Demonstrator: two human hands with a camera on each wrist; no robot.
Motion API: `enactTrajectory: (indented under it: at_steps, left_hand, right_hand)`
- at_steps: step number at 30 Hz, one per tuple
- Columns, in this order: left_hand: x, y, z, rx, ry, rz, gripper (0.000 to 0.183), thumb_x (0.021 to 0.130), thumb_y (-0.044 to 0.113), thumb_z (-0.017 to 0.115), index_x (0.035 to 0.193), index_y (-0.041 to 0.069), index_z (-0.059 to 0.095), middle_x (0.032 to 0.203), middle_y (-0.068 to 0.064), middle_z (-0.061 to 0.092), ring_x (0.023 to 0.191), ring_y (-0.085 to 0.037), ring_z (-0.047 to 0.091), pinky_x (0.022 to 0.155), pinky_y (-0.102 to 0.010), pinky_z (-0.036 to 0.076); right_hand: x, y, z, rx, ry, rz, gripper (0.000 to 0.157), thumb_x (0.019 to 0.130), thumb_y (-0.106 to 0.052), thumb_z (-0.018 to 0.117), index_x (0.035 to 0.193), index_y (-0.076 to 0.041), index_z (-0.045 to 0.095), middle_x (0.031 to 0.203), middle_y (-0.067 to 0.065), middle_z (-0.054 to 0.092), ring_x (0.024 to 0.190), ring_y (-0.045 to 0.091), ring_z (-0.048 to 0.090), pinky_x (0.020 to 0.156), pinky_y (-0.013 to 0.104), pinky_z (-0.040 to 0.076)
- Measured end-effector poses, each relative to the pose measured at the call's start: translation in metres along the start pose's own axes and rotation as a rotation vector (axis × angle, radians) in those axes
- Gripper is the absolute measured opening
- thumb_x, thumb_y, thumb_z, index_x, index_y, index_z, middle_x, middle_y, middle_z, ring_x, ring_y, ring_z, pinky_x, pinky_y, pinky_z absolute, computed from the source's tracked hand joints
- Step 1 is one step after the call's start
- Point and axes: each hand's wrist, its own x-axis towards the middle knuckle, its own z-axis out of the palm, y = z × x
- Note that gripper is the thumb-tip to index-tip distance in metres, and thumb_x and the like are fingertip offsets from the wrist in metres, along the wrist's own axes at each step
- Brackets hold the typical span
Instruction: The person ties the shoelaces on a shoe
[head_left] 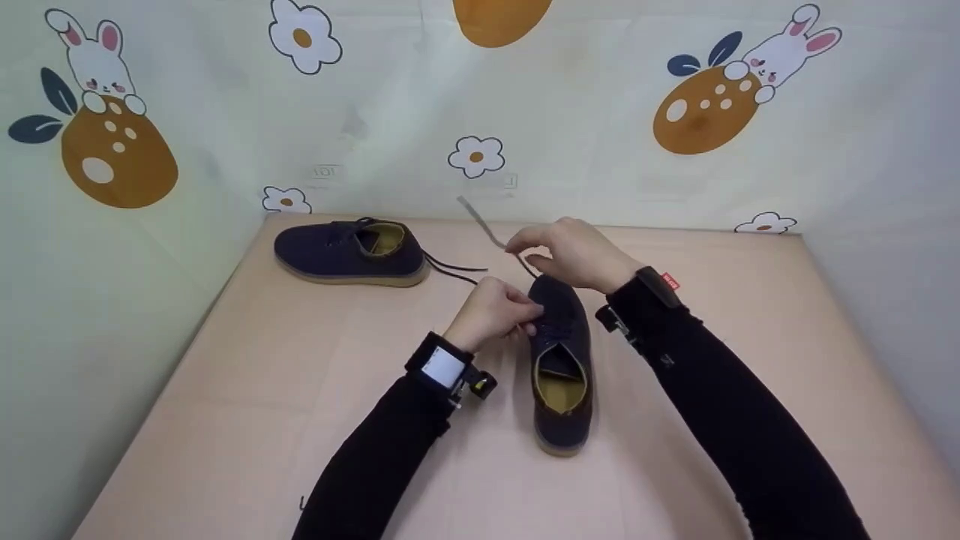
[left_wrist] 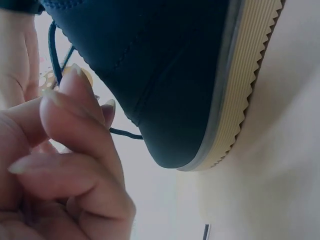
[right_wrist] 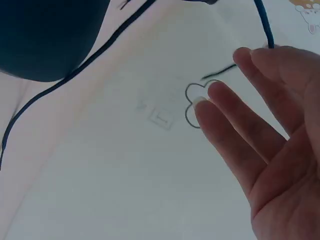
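A dark navy lace-up shoe (head_left: pixel 564 433) stands on the table, toe pointing away and yellow lining showing. At its left side my left hand (head_left: pixel 489 311) pinches a dark lace (left_wrist: pixel 53 52) close to the eyelets, its other fingers curled. Over the toe, my right hand (head_left: pixel 579 253) pinches another lace (right_wrist: pixel 264 22) between thumb and forefinger, the remaining fingers fairly straight. The free end of this lace sticks out past the fingertips toward the back wall. Much of the shoe's lacing is hidden by the left fingers in the head view.
A matching shoe (head_left: pixel 307 253) rests at the back left, toe to the left, with loose laces (head_left: pixel 456 267) trailing right toward my left hand. Behind the table (head_left: pixel 247 420) hangs a pale cloth wall (head_left: pixel 405 112) printed with rabbits and flowers.
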Motion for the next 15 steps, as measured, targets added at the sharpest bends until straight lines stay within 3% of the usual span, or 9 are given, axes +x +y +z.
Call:
enactTrajectory:
  at_steps: [2,5,10,15]
  left_hand:
    - [0.000,0.001,0.001,0.018,-0.005,0.003,0.012,0.088,0.010,0.072,0.082,0.001,0.077,0.059,-0.007,0.067,0.043,-0.007,0.054,0.042,-0.018,0.040]
    - [-0.001,0.003,0.001,0.054,-0.017,-0.001,0.013,0.089,0.011,0.072,0.082,0.001,0.078,0.061,-0.008,0.068,0.044,-0.007,0.055,0.043,-0.018,0.042]
    - [0.000,0.005,-0.005,0.170,0.011,0.006,0.024,0.093,0.021,0.069,0.079,0.004,0.078,0.064,-0.010,0.070,0.043,-0.010,0.052,0.044,-0.019,0.040]
    - [0.004,-0.002,-0.012,0.317,0.098,0.073,0.018,0.093,0.021,0.069,0.102,0.006,0.073,0.069,-0.005,0.068,0.051,-0.009,0.053,0.050,-0.022,0.041]
  right_hand:
    - [0.000,0.002,0.004,0.010,-0.060,0.008,0.038,0.092,-0.001,0.063,0.129,-0.011,0.064,0.108,0.006,0.073,0.104,0.025,0.067,0.089,0.043,0.051]
    - [-0.011,0.007,0.006,0.006,-0.076,0.077,0.037,0.092,-0.003,0.064,0.128,-0.011,0.064,0.100,0.007,0.074,0.093,0.024,0.069,0.082,0.041,0.053]
    - [-0.039,-0.002,0.005,-0.009,-0.045,0.193,0.010,0.093,-0.017,0.068,0.100,-0.011,0.074,0.082,0.000,0.069,0.070,0.016,0.062,0.065,0.036,0.050]
    - [-0.060,-0.027,0.011,0.014,-0.035,0.238,0.019,0.094,-0.030,0.069,0.080,-0.017,0.070,0.069,-0.008,0.062,0.059,0.011,0.054,0.058,0.033,0.045]
